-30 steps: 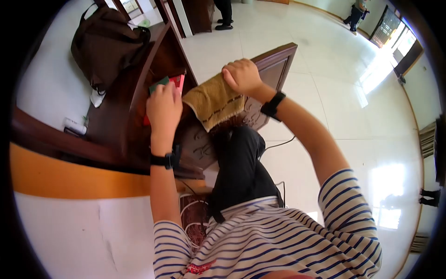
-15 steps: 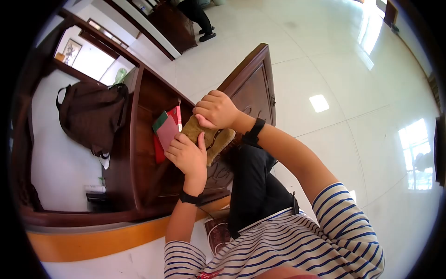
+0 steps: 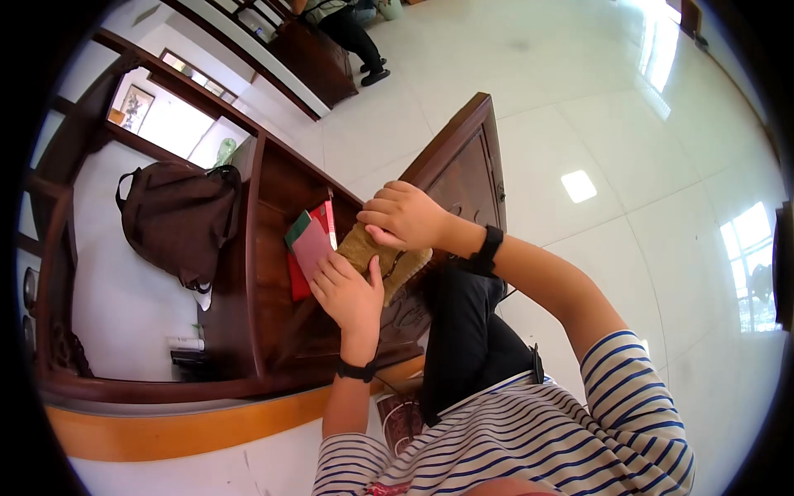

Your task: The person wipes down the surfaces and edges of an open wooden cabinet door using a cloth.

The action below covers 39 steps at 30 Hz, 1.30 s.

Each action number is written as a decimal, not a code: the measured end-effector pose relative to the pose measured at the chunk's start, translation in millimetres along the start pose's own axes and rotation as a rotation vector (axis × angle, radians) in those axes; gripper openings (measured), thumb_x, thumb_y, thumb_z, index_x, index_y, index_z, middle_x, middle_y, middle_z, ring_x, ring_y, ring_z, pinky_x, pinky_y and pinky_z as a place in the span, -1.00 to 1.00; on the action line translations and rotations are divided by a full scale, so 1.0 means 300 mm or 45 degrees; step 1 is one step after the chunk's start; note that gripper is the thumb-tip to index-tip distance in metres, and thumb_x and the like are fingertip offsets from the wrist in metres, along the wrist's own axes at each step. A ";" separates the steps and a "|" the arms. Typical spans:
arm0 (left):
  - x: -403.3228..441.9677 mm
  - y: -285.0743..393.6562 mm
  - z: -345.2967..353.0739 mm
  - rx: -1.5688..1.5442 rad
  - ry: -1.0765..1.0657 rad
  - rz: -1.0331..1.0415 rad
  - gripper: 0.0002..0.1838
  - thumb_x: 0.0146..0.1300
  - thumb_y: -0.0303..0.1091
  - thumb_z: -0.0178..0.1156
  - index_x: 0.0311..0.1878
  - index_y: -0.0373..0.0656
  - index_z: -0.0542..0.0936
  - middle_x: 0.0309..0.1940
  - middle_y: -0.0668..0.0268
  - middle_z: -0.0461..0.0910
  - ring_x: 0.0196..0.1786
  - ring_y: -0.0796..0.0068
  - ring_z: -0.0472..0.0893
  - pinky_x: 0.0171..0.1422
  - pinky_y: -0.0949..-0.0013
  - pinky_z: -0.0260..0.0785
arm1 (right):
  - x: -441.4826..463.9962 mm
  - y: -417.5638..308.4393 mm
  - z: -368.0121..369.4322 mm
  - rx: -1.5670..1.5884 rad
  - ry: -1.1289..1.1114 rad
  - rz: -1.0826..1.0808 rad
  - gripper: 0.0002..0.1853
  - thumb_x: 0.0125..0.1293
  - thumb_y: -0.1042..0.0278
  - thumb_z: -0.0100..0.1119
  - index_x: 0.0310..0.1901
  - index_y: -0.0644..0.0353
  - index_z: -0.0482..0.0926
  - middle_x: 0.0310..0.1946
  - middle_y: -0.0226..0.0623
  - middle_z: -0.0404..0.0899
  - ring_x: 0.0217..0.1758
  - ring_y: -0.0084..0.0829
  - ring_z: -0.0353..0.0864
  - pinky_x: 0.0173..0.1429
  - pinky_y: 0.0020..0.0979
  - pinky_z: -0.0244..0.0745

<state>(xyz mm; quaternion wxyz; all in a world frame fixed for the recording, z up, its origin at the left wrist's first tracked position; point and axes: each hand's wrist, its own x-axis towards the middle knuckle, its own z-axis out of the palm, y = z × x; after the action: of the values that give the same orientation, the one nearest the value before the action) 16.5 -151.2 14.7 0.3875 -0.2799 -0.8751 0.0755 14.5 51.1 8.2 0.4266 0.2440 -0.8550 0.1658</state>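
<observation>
My right hand (image 3: 404, 217) is closed around the upper part of a brown cloth (image 3: 399, 264). My left hand (image 3: 349, 289) lies against the cloth's lower left side, its fingers over the bottom of a pink book (image 3: 312, 245); whether it grips either is hard to tell. Behind the pink book are a green one (image 3: 296, 228) and red ones (image 3: 322, 217), standing in the open compartment of a dark wooden cabinet (image 3: 277, 198). The cabinet's carved door (image 3: 459, 165) stands open beyond my right hand.
A brown backpack (image 3: 180, 219) rests on the cabinet at the left, with a white and a black item (image 3: 188, 357) near it. A person in dark trousers (image 3: 351, 37) is at the top. Below my wrists sits a patterned box (image 3: 401, 422) with cables.
My left hand has moved from the books in the compartment down to the cloth. My right hand has brought the cloth nearer the books, and it is now bunched. The view has shifted.
</observation>
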 end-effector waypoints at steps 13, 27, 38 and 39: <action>0.006 -0.128 -0.015 -0.495 0.073 0.207 -0.51 0.28 0.01 0.26 0.09 -0.17 0.62 -0.26 0.26 0.65 -0.24 0.23 0.59 -0.12 0.19 0.38 | -0.016 -0.027 -0.067 0.069 -0.079 -0.075 -0.62 0.31 0.04 0.26 0.05 0.08 0.65 -0.02 -0.33 0.65 0.04 -0.28 0.60 0.19 -0.25 0.41; 0.078 -0.301 -0.403 -1.009 0.256 0.281 -0.48 -0.06 -0.57 0.45 0.07 -0.15 0.65 -0.14 0.11 0.69 -0.17 0.18 0.69 -0.06 0.26 0.53 | 0.232 -0.205 -0.491 -0.075 -0.102 -0.646 -0.63 0.07 0.19 0.43 -0.12 0.18 0.67 -0.46 -0.35 0.65 -0.33 -0.33 0.68 -0.24 -0.37 0.61; 0.032 -0.431 -0.402 -1.551 -0.569 -0.017 -0.67 0.23 -0.44 0.34 0.08 -0.17 0.67 -0.11 0.26 0.72 -0.11 0.58 0.65 0.05 0.51 0.49 | 0.185 -0.215 -0.503 -0.106 -0.178 -0.531 -0.68 0.11 0.36 0.32 -0.07 0.20 0.64 -0.28 -0.33 0.72 -0.31 -0.35 0.70 -0.26 -0.39 0.56; 0.034 -0.437 -0.405 -1.574 -0.562 -0.024 -0.67 0.28 -0.45 0.29 0.11 -0.16 0.66 -0.08 0.25 0.72 -0.09 0.58 0.66 0.07 0.50 0.49 | 0.199 -0.206 -0.497 -0.086 -0.205 -0.506 -0.67 0.16 0.38 0.27 -0.01 0.17 0.65 -0.24 -0.34 0.74 -0.27 -0.37 0.72 -0.20 -0.39 0.60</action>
<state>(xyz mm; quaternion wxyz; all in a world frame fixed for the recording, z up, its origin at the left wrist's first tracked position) 42.0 -265.0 150.8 -0.0327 -0.4213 -0.8186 -0.3890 114.8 56.8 147.7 0.3893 0.4056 -0.8264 0.0297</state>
